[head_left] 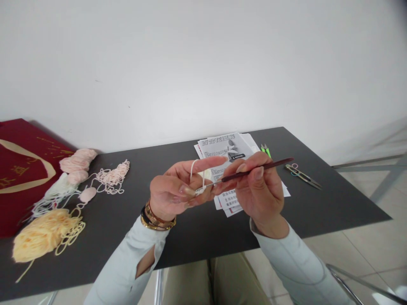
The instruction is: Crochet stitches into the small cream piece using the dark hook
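In the middle of the head view, my right hand (262, 190) grips a crochet hook (244, 173) by its dark brown handle, the thin metal shaft pointing left. My left hand (173, 186) pinches a small piece of white crochet work (200, 191) between thumb and fingers, close under the hook's tip. White yarn (192, 168) loops over the raised left index finger and runs down to the hook. Both hands are held above the table, nearly touching each other. The fingers partly hide the stitches.
On the black table (149, 169), printed sheets (219, 146) lie behind my hands. Thread snips (303, 177) and a green-handled tool (265, 149) are to the right. Leftward are yellow yarn (43, 235), pink yarn (78, 163), a loose pink tangle (112, 177) and a red bag (22, 169).
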The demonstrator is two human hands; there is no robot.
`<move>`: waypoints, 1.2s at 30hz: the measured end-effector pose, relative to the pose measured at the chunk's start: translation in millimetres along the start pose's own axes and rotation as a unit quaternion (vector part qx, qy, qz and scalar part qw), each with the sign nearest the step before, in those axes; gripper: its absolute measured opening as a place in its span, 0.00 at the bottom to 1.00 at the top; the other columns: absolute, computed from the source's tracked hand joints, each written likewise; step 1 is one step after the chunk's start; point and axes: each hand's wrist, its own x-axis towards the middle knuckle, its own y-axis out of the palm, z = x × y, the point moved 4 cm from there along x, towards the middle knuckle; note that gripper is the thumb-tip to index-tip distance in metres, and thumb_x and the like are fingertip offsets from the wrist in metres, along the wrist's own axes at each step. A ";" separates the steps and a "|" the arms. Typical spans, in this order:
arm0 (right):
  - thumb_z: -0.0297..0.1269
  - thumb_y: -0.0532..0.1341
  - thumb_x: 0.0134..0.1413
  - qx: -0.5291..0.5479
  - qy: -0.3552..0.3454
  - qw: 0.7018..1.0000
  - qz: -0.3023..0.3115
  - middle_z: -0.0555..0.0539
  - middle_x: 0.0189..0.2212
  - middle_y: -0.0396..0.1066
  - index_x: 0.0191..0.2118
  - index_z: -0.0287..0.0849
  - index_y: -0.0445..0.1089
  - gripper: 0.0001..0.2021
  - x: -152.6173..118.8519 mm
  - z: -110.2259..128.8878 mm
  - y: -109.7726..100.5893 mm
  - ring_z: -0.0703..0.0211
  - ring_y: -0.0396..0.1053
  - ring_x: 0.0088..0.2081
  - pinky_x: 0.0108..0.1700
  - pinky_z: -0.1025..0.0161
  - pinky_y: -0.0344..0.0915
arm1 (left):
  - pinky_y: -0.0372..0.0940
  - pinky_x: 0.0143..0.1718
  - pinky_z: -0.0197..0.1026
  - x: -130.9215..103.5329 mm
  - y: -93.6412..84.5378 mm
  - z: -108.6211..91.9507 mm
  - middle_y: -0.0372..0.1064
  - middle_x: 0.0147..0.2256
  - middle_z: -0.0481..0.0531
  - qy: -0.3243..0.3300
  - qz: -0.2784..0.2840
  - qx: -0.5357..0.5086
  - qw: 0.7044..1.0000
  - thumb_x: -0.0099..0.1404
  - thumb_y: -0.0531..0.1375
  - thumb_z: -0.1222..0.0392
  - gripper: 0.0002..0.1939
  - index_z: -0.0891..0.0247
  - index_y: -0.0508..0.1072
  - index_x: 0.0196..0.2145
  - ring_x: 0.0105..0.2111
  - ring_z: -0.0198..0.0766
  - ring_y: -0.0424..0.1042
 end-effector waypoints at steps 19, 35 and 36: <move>0.41 0.57 0.65 0.003 -0.006 1.000 0.013 0.52 0.33 0.74 0.40 0.50 0.68 0.05 2.8 4.0 2.5 0.60 0.78 0.29 0.26 0.59 0.80 | 0.65 0.33 0.40 -1.4 -2.1 1.1 0.41 0.11 0.38 0.003 -0.002 -0.030 1.000 0.46 0.58 0.67 0.29 0.66 0.79 0.48 0.12 0.30 0.50; 0.43 0.57 0.64 -0.100 -0.041 0.994 0.014 0.49 0.33 0.73 0.40 0.51 0.67 0.05 -2.0 15.2 3.9 0.56 0.78 0.33 0.27 0.57 0.81 | 0.59 0.23 0.39 0.0 -0.1 -1.7 0.40 0.09 0.36 0.010 -0.045 0.022 0.999 0.46 0.63 0.63 0.24 0.64 0.79 0.44 0.10 0.28 0.47; 0.43 0.56 0.65 -0.099 -0.058 0.993 0.012 0.49 0.33 0.73 0.41 0.51 0.67 0.05 -2.4 16.2 4.9 0.56 0.78 0.32 0.27 0.57 0.80 | 0.60 0.25 0.39 0.1 0.7 -1.8 0.40 0.09 0.37 0.012 -0.036 0.018 0.999 0.46 0.62 0.63 0.25 0.64 0.79 0.44 0.10 0.28 0.47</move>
